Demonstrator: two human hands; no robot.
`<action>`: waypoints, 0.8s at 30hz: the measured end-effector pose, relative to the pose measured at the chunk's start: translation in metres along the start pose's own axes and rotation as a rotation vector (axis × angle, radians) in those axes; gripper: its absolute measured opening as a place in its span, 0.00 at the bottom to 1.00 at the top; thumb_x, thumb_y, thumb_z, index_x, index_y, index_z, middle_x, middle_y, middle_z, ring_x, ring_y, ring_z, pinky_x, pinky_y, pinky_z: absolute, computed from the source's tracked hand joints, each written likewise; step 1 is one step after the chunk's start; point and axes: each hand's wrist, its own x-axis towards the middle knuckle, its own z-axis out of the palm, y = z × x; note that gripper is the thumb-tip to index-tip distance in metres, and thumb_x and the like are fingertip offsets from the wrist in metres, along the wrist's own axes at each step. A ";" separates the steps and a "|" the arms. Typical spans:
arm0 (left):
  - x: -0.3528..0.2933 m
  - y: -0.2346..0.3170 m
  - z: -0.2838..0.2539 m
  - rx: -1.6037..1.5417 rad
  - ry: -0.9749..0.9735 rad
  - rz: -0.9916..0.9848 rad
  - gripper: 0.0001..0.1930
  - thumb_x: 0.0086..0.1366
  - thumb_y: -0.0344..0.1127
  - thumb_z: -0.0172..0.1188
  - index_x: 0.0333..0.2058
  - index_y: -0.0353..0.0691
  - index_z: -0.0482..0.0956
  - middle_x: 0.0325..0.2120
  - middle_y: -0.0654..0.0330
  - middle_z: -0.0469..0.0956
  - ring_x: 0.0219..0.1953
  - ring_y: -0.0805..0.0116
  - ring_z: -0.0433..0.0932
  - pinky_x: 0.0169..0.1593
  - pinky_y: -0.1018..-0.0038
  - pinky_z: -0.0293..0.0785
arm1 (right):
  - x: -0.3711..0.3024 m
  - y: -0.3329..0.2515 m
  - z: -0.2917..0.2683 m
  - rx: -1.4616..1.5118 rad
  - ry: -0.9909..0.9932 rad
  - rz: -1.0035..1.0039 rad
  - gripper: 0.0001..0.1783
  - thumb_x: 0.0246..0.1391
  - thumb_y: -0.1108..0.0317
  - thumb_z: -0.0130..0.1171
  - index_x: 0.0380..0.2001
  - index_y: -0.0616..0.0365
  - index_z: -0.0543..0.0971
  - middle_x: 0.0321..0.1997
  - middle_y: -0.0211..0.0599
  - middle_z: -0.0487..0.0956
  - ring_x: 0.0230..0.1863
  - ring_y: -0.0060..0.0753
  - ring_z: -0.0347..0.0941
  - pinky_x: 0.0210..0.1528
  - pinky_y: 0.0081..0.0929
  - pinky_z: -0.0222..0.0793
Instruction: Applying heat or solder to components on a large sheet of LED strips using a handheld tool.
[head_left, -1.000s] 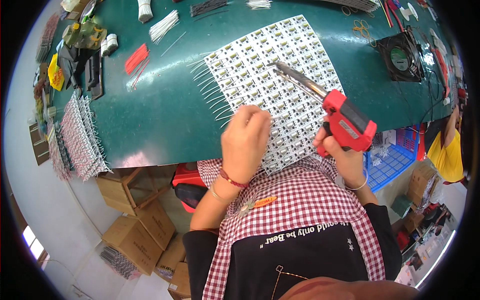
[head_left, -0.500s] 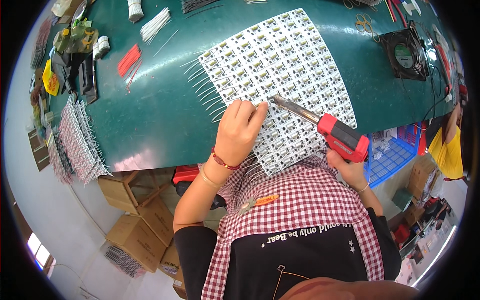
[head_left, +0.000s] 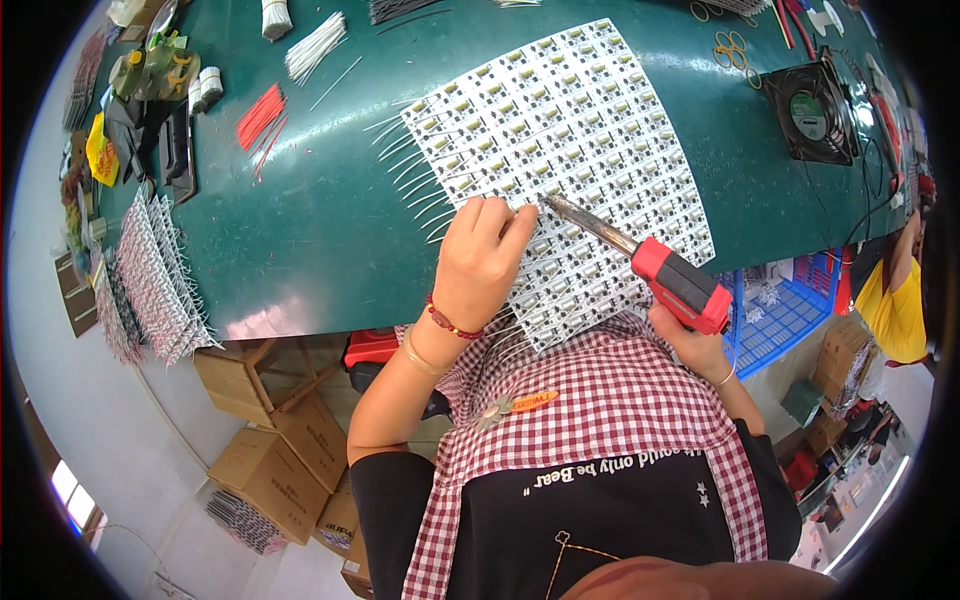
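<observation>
A large white panel of small circuit boards lies across the table's front edge, many identical parts in rows on it. Thin white wires stick out along its left side. My left hand rests over the panel, thumb and fingertips pinched together; what they hold is too small to make out. In my right hand is a red and black soldering gun, gripped by its handle. Its dark metal tip points left and sits at the panel, right beside my left fingertips.
Red wires and white wires lie in bundles on the green table. A black fan stands at the right, near yellow rings. Below it is a blue crate. Cardboard boxes stand on the floor at left.
The soldering gun and my right hand have shifted slightly left, with the tip still beside my left fingertips. My left hand stays pinched in nearly the same place.
</observation>
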 end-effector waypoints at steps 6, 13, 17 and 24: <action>0.001 0.003 -0.001 0.009 -0.012 -0.005 0.17 0.47 0.18 0.62 0.38 0.37 0.82 0.24 0.61 0.66 0.28 0.65 0.71 0.31 0.71 0.70 | -0.011 0.010 -0.007 -0.011 -0.030 -0.039 0.12 0.52 0.76 0.68 0.41 0.61 0.82 0.35 0.30 0.81 0.32 0.19 0.75 0.35 0.22 0.70; 0.002 0.004 0.000 0.012 -0.015 -0.001 0.16 0.48 0.19 0.62 0.38 0.37 0.82 0.25 0.60 0.67 0.28 0.64 0.72 0.31 0.70 0.70 | -0.013 0.014 -0.010 0.060 -0.081 -0.040 0.14 0.64 0.71 0.59 0.51 0.63 0.74 0.29 0.32 0.76 0.27 0.21 0.71 0.30 0.24 0.71; 0.001 0.003 -0.005 -0.008 -0.029 -0.007 0.15 0.48 0.19 0.63 0.37 0.38 0.82 0.26 0.60 0.69 0.29 0.64 0.73 0.31 0.70 0.71 | -0.016 0.022 -0.012 0.127 -0.067 0.027 0.13 0.61 0.72 0.63 0.49 0.61 0.78 0.36 0.29 0.79 0.36 0.21 0.73 0.38 0.25 0.72; 0.003 -0.001 -0.033 -0.021 0.019 -0.067 0.14 0.49 0.18 0.66 0.36 0.39 0.84 0.25 0.61 0.70 0.28 0.64 0.73 0.29 0.70 0.70 | -0.013 0.021 -0.010 0.084 -0.039 -0.033 0.15 0.65 0.68 0.60 0.50 0.64 0.74 0.28 0.32 0.76 0.26 0.21 0.71 0.30 0.24 0.71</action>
